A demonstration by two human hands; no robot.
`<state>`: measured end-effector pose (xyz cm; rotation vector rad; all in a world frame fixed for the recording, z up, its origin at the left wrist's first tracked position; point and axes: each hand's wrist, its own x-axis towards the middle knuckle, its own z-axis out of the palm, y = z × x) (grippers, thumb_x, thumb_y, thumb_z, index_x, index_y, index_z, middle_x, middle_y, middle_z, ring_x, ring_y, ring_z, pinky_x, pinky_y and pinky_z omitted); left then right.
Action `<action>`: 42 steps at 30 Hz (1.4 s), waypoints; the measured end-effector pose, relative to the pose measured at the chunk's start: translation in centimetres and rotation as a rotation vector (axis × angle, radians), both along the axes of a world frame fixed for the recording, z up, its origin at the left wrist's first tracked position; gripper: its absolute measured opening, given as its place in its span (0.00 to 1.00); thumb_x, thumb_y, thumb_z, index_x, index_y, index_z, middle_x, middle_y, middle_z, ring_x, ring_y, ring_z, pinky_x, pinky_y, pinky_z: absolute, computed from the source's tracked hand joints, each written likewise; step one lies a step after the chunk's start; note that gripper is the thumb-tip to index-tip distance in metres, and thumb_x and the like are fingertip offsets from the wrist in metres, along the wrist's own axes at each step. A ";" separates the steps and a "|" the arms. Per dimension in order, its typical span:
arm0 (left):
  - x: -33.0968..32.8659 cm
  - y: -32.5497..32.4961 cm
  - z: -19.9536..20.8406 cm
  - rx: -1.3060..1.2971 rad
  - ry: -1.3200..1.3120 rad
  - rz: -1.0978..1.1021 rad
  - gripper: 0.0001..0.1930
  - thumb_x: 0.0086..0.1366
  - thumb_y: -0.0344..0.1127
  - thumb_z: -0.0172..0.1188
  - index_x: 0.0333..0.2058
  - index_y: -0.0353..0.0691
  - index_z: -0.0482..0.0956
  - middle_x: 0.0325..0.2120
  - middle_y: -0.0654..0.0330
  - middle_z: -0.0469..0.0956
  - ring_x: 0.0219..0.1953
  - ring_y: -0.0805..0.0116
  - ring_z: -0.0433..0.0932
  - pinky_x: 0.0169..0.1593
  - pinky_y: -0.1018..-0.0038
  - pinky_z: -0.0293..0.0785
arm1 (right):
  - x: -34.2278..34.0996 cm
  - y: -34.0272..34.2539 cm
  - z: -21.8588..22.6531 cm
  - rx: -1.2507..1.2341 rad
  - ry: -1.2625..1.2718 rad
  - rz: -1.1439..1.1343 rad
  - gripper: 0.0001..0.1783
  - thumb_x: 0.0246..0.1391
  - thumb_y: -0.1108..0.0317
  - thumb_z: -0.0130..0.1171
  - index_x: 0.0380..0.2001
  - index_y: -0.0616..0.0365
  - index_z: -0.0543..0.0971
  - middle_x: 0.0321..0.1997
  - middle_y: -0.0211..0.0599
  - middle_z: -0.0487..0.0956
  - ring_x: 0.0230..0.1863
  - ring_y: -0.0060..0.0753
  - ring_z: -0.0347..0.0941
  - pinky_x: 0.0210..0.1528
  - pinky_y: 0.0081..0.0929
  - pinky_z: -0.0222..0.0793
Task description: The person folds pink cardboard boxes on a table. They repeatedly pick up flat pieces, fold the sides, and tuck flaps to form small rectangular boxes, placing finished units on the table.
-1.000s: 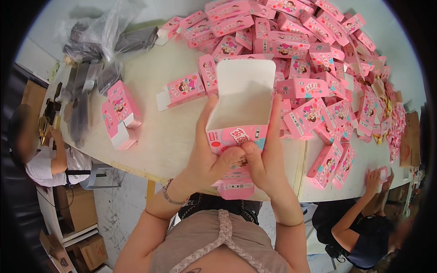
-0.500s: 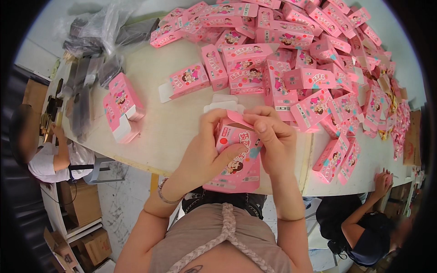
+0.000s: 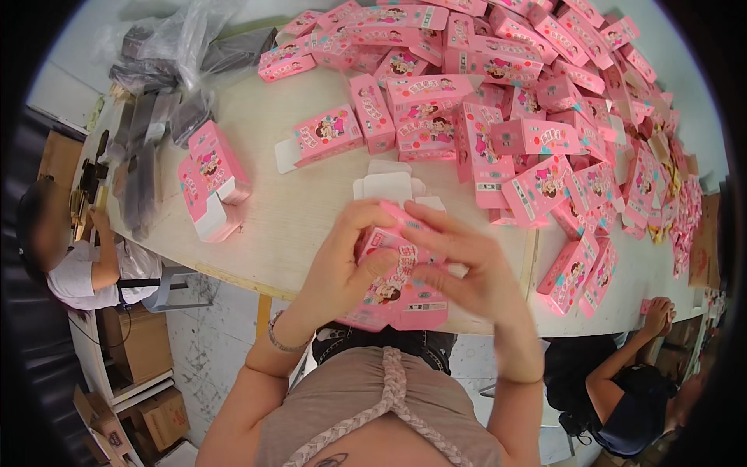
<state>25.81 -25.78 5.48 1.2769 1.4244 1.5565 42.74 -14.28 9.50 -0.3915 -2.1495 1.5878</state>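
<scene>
My left hand [image 3: 342,257] is closed around the left side of a small pink printed carton [image 3: 402,261], its thumb lying on the front face. The carton's top end faces away from me, and its flap is folded down. My right hand [image 3: 475,261], a little blurred, has its fingers stretched and apart over the carton's top and right side; the fingertips seem to touch it. More pink cardboard [image 3: 424,317] lies under the carton at the table's front edge. White flaps [image 3: 385,185] stick out beyond my hands.
A big heap of pink cartons [image 3: 537,136] covers the back and right. At the left stand two cartons [image 3: 214,183], one with a white flap raised. Dark pieces in clear plastic [image 3: 140,167] lie at the far left. One person [image 3: 93,265] sits at left, another [image 3: 630,397] at right.
The carton's raised top flap has gone down. My right hand has let go of its pinch, spread its fingers and shifted right. The carton has moved slightly toward me.
</scene>
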 end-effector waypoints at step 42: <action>0.5 0.8 3.4 -0.188 -0.013 -0.174 0.25 0.63 0.35 0.58 0.54 0.34 0.59 0.52 0.54 0.66 0.52 0.69 0.68 0.54 0.74 0.64 | -2.4 -0.5 -3.6 0.198 0.403 -0.480 0.22 0.53 0.70 0.60 0.51 0.59 0.67 0.41 0.34 0.72 0.40 0.22 0.67 0.41 0.21 0.65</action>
